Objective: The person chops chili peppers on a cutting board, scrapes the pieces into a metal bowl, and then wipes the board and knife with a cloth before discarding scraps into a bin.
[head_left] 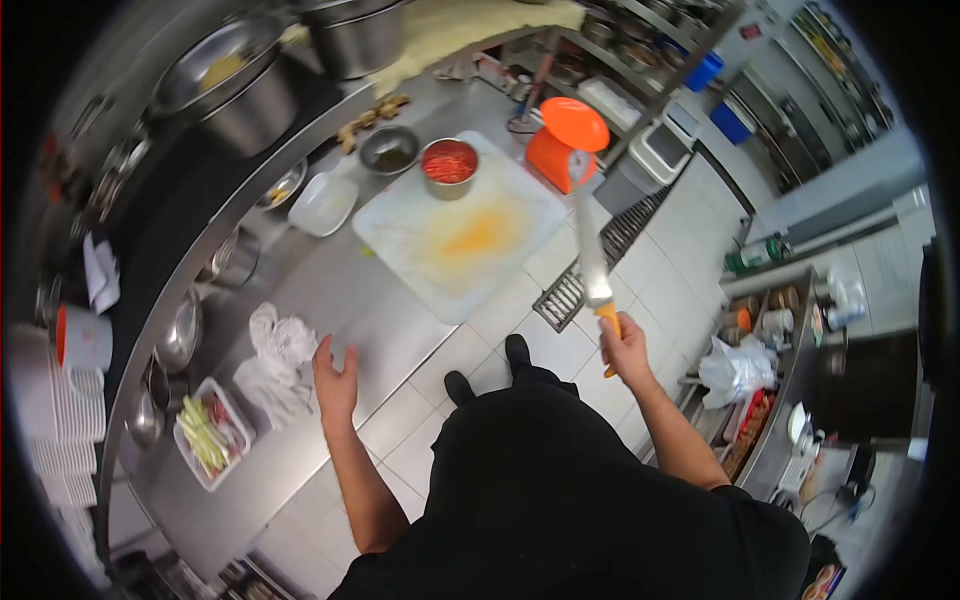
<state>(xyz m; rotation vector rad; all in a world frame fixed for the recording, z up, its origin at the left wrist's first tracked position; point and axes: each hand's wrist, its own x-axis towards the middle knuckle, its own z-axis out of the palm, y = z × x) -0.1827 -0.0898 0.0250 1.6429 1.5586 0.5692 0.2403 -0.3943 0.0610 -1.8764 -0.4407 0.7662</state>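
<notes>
My right hand (625,348) is closed round the orange handle of a long knife (592,255), its blade pointing up and away over the floor. Near the white cloths (280,350) on the steel counter, my left hand (336,382) has its fingers apart and holds nothing. A stained white cutting board (470,235) lies at the counter's edge. On its far part stands a metal pot of red strips (449,165). Just left of the board are a dark-filled metal bowl (389,149) and a white plastic container (323,204).
An orange scale (560,160) stands beyond the board's right corner. At the left are a tray of cut vegetables (214,433), stacked white dishes (65,420) and metal bowls. A floor grate (570,298) and shelves lie to the right.
</notes>
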